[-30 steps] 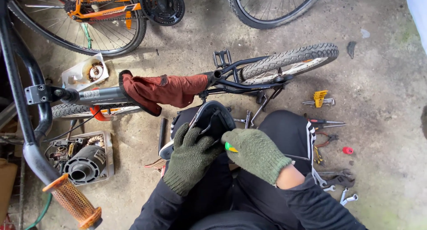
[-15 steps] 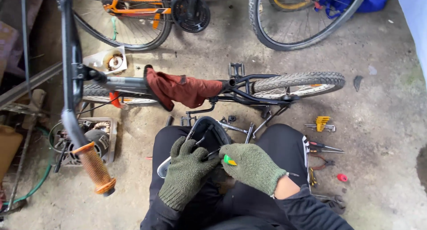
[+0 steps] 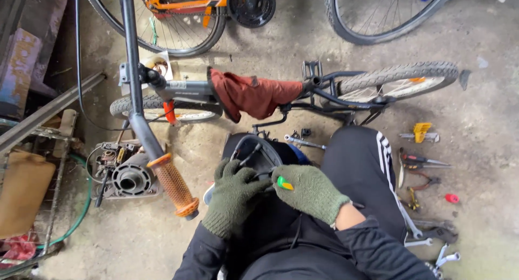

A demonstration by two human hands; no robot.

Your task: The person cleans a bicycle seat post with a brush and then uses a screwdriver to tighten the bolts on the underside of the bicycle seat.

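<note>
Both my hands wear green knit gloves and work over my lap. My left hand (image 3: 233,196) grips the edge of a black bicycle saddle (image 3: 258,150) turned underside up, with its rails showing. My right hand (image 3: 311,190) is closed on a small tool with a green and yellow handle (image 3: 284,183), pressed against the saddle. A small bicycle (image 3: 324,93) lies on its side on the concrete just beyond my knees, a red-brown rag (image 3: 251,94) draped over its frame. Its handlebar with an orange grip (image 3: 174,185) sticks up near my left hand.
Pliers, wrenches and a yellow tool (image 3: 421,131) are scattered on the floor at my right. A grey motor part (image 3: 128,177) sits on a tray at the left beside a green hose (image 3: 81,215). Two larger bicycle wheels (image 3: 378,20) stand at the back.
My view has tilted upward and shifted, so the bicycle and handlebar sit lower and more to the right in frame. My hands stay on the saddle and tool with little movement.
</note>
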